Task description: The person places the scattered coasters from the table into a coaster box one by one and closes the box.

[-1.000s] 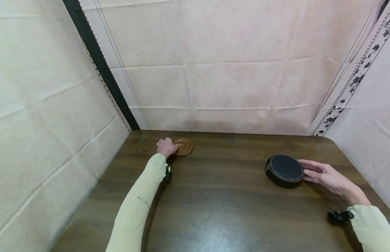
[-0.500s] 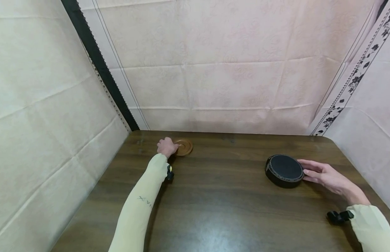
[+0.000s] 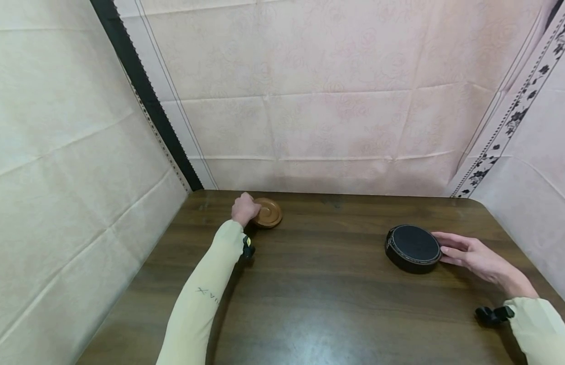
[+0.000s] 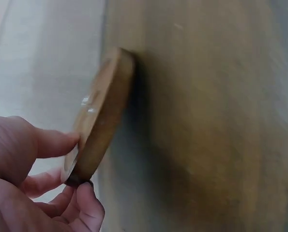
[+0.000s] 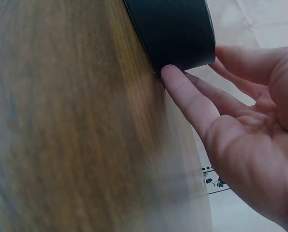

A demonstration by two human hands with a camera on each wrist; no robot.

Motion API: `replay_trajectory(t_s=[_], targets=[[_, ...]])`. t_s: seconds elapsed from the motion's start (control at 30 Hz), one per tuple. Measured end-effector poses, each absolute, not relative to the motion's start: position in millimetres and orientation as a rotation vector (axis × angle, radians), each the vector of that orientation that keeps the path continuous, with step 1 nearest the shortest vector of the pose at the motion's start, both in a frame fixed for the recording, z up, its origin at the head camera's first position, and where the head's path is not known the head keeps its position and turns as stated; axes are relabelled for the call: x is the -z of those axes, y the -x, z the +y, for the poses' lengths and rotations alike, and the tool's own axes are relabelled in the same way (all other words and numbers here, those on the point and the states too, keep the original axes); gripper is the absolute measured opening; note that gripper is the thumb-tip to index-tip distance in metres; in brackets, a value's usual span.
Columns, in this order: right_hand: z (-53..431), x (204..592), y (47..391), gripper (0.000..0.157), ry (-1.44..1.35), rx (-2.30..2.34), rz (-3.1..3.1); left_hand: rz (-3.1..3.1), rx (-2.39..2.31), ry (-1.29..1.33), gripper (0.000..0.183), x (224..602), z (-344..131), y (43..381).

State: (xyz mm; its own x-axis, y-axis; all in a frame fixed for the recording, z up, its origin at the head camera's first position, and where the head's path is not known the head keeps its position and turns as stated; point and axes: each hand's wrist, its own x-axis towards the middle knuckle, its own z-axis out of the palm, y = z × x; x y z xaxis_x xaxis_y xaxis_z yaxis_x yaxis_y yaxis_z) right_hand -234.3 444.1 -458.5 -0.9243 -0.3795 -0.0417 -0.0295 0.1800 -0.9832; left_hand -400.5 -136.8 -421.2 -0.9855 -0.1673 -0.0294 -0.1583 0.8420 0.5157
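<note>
Near the table's far left edge, my left hand (image 3: 246, 209) pinches the rim of a round brown wooden disc (image 3: 268, 213) with concentric rings on its face. The left wrist view shows the disc (image 4: 105, 111) tilted on edge, thumb on the ringed face and fingertips at the lower rim. On the right stands a low round black box (image 3: 413, 248) with a pale line circling its top. My right hand (image 3: 478, 259) lies against its right side, fingers fairly straight. In the right wrist view, fingertips (image 5: 173, 72) touch the lower edge of the box (image 5: 175, 34).
Both objects are at a brown wood-grain table (image 3: 309, 294). Pale cloth (image 3: 337, 101) hangs behind its far edge and along both sides, with a dark band at left and a floral border at right.
My left hand has curled round the disc's rim and raised that edge, shifting the disc slightly. The right hand and the black box have stayed put.
</note>
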Motion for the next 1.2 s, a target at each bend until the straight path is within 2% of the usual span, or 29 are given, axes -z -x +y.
replay_trajectory(t_s=[0.67, 1.2], targets=[[445.0, 459.9, 233.5, 0.056, 0.388, 1.807, 2.18, -2.848, 1.401, -0.204, 0.03, 400.7, -120.8, 393.4], [446.2, 460.4, 234.6, 0.056, 0.412, 1.793, 2.193, -2.673, 1.748, -0.094, 0.033, 398.9, -89.1, 387.2]])
